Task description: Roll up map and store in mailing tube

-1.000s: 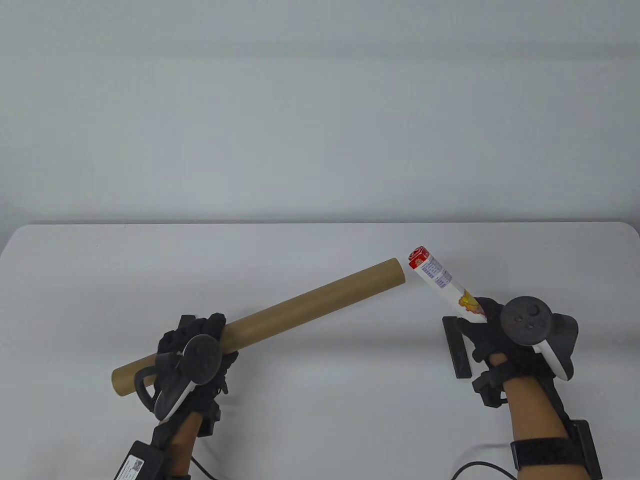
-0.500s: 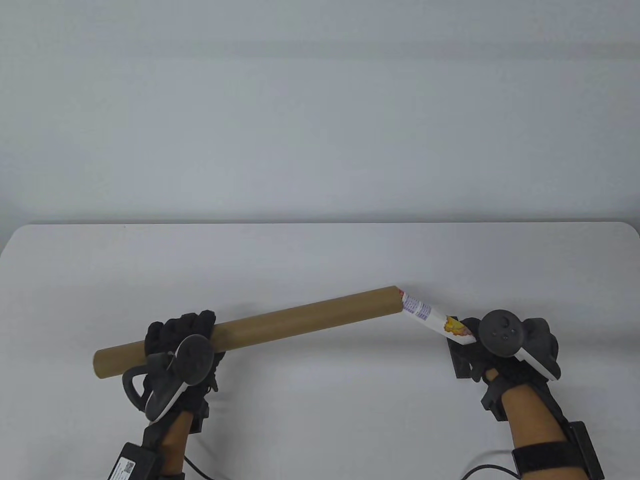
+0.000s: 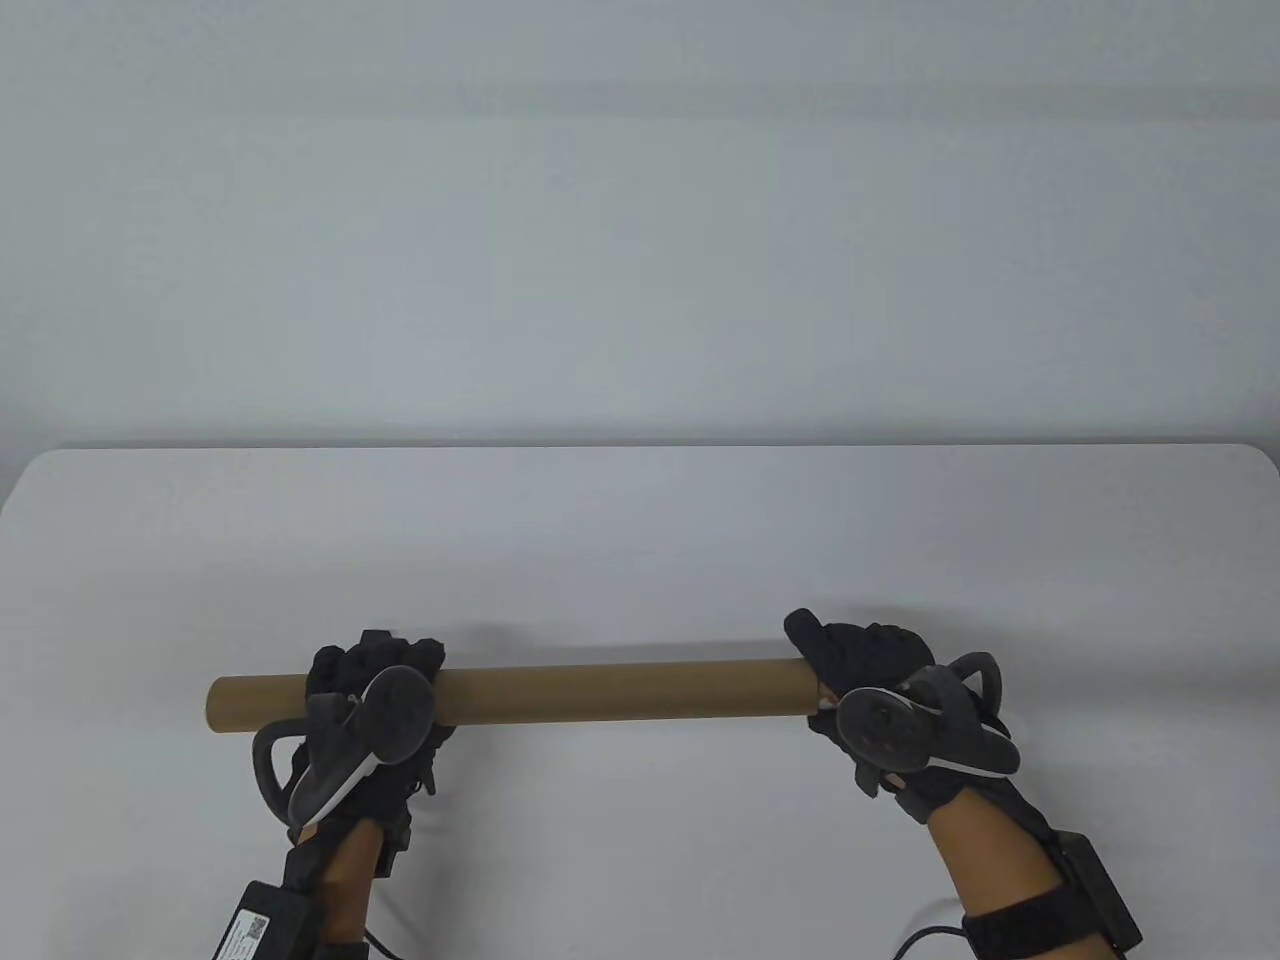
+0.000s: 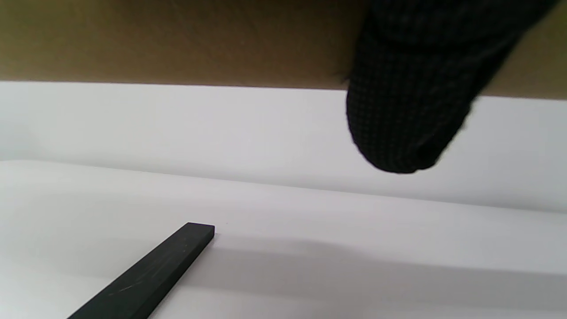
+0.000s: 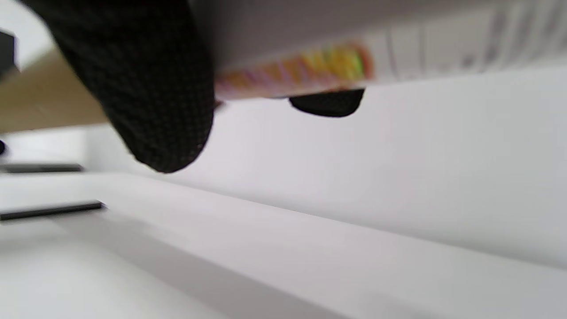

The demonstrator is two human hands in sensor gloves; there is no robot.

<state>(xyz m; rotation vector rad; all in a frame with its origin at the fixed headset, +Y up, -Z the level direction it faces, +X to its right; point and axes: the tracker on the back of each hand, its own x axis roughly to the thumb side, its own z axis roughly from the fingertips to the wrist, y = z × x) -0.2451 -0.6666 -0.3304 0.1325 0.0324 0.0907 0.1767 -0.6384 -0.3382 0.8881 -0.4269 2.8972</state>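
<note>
Hands sit nearest: the left hand [image 3: 365,715] grips the mailing tube [image 3: 620,692] near its left end, while the right hand [image 3: 880,700] wraps around the rolled map [image 5: 363,48] at the tube's right mouth. The tube lies level above the white tabletop [image 3: 640,540]. A black strip [image 4: 146,277] rests on the tabletop below.

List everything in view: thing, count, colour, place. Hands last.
mailing tube: one, brown cardboard, held level above the table between both hands.
rolled map: one, white with colourful print, almost wholly inside the tube's right end; a stretch shows under the fingers in the right wrist view.
black strip: one, flat on the table below the left hand.
table: one, white.
left hand: black glove, grips the tube near its left end.
right hand: black glove, at the tube's right end, holds the map.
</note>
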